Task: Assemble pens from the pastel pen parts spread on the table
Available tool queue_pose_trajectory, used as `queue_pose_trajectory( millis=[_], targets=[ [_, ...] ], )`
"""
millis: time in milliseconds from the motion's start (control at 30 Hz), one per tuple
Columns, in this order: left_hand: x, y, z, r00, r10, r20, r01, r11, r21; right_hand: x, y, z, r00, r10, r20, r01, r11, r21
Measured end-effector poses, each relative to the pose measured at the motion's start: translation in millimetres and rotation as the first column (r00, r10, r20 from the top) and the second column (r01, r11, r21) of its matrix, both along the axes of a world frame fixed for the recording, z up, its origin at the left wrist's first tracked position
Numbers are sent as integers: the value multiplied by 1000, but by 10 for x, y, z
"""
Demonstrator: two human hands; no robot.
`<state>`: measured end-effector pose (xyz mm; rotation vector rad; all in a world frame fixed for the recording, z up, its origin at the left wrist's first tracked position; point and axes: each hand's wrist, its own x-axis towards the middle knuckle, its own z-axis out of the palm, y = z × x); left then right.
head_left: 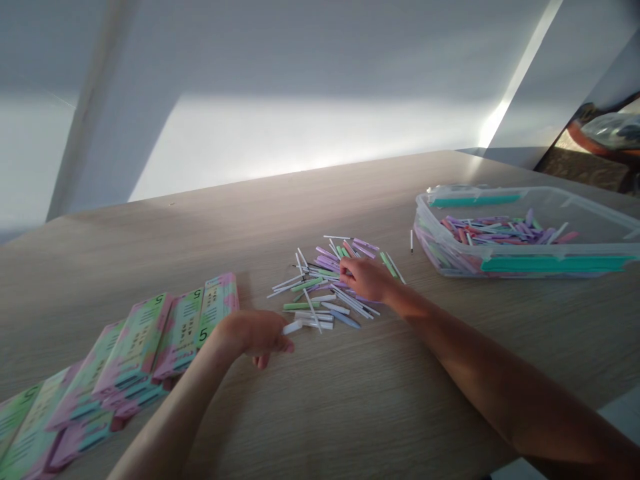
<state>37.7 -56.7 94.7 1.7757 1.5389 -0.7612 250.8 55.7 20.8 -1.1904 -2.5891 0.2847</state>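
On the tabletop [320, 407], thin pastel sticks [313, 293] lie loosely piled. My right hand [367, 280] rests in them, its grip unclear; my left hand [253, 337] half-curls beside a white stick [293, 327]. They look light and stiff, best pinched singly near an end.

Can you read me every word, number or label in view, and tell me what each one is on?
"5": on the green-and-pink cards beside the left hand, repeated across several cards.
Rows of small dark print on those cards: too small to read.
Nothing readable on the coloured sticks or the plastic tub.
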Motion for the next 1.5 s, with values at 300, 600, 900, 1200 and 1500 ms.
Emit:
queue_pose_trajectory(
  millis=[300, 600, 900, 1200, 1500],
  targets=[
    [4, 4, -38, 1000, -15, 7, 16, 1000, -19, -61, -96, -16, 959, 282, 2, -282, 959, -28],
    [28, 2, -27, 1000, -14, -5, 13, 998, -60, -72, -105, -11, 987, 160, 1, -160, 987, 3],
    [36, 2, -55, 1000, 2, -9, -3, 999, -54, -91, -119, -31, 993, 74, 92, -74, 997, 0],
    [30, -13, -99, 1000, 23, 0, -23, 999, -42, -384, -12, -91, 983, 97, 157, -102, 994, 26],
    [66, -18, -119, 1000, 28, 4, -28, 998, -59, -421, -68, -107, 973, 119, 196, -126, 992, 25]
  ],
)
